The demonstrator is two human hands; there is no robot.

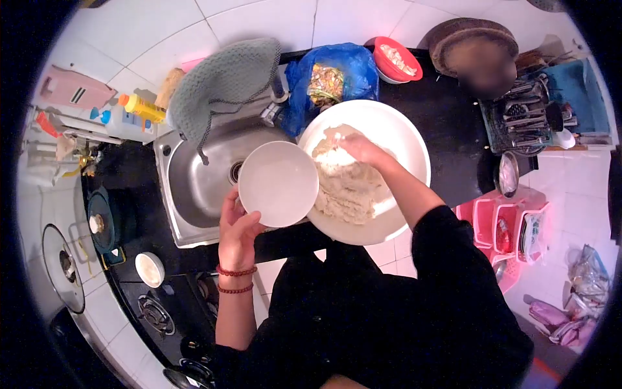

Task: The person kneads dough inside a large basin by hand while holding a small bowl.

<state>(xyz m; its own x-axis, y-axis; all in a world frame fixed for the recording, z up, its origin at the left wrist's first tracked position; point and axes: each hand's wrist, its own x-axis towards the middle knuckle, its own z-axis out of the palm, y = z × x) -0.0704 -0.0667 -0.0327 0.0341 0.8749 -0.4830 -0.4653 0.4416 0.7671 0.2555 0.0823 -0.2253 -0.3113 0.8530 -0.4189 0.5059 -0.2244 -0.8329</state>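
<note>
My left hand (238,227) is closed on the rim of a white bowl (278,185), thumb on the near side, above the sink's right edge. The bowl's visible surface is plain white. A large white basin (408,146) stands to its right, partly covered by the bowl. Inside it lies pale, rough dough (350,194) with a patch of white flour (334,159) on top. My right hand (361,149) reaches in from the right, fingers stretched toward the left and touching the flour. Its fingertips are floury and not sharply seen.
A steel sink (188,214) is at left, a grey cloth (223,78) over its tap side. Behind the basin sit a blue plastic bag (359,65) of scraps and a red bowl (389,61). A utensil rack (518,117) stands right, a small white bowl (150,270) near the stove.
</note>
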